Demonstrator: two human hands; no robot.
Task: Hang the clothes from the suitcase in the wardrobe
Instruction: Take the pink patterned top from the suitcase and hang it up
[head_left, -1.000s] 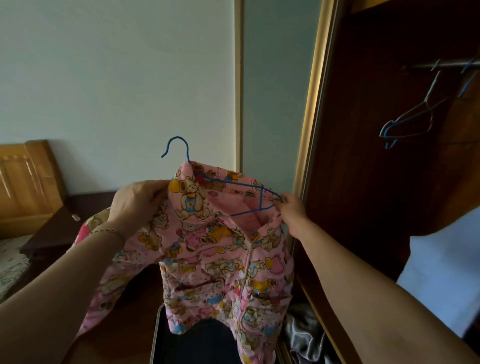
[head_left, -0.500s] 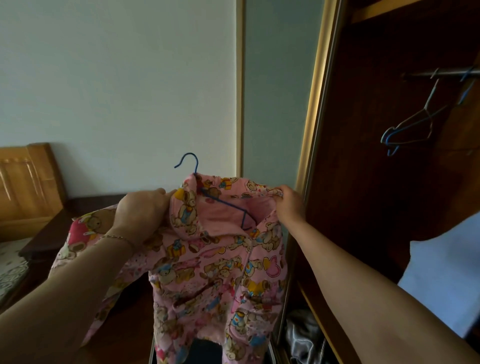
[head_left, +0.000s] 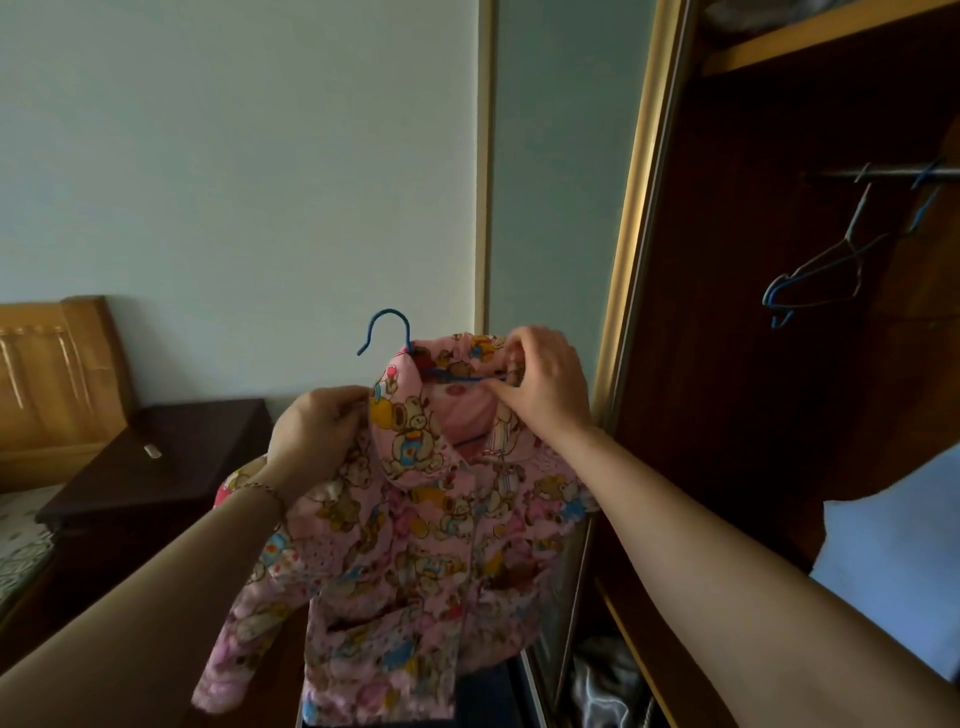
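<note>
A small pink jacket (head_left: 415, 530) printed with cartoon bears hangs on a blue wire hanger (head_left: 387, 330) whose hook sticks up above the collar. My left hand (head_left: 317, 431) grips the jacket's left shoulder. My right hand (head_left: 545, 389) pinches the collar and the hanger's wire at the right side. The open wardrobe (head_left: 753, 364) stands to the right, with a metal rail (head_left: 883, 174) near its top. The suitcase's dark edge (head_left: 498, 696) shows just below the jacket's hem.
Two empty wire hangers (head_left: 815, 270) hang on the rail. A dark nightstand (head_left: 156, 467) and a wooden headboard (head_left: 52, 384) are at the left. White fabric (head_left: 893, 561) hangs at the wardrobe's right; silvery cloth (head_left: 602, 686) lies at its bottom.
The jacket has been lifted higher and its collar pulled over the hanger. My right hand moved from the right shoulder up to the collar. The left hand kept its hold.
</note>
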